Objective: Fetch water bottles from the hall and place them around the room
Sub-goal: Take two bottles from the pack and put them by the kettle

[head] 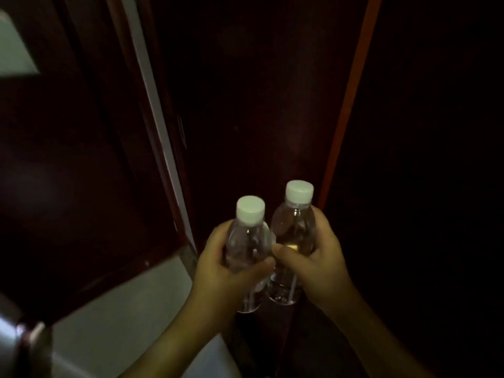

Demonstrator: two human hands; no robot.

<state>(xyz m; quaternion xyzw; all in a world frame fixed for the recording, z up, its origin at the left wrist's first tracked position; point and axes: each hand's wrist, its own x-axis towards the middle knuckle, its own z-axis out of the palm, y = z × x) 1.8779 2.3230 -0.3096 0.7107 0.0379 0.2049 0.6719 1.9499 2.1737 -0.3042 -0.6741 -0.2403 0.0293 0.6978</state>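
1. Left hand (pixel 218 271), fingers wrapped round left bottle (pixel 246 252); clear, white cap, upright, held in mid-air at centre.
2. Right hand (pixel 319 257), fingers wrapped round right bottle (pixel 293 230); same kind, white cap, upright, slightly farther.
3. Bottles side by side, touching or nearly so; cannot tell which.
4. Dark wooden door (pixel 259 105) just beyond; pale floor (pixel 131 317) near left. Dim light.

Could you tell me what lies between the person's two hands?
In the head view, two clear plastic white-capped bottles stand side by side between left hand and right hand.
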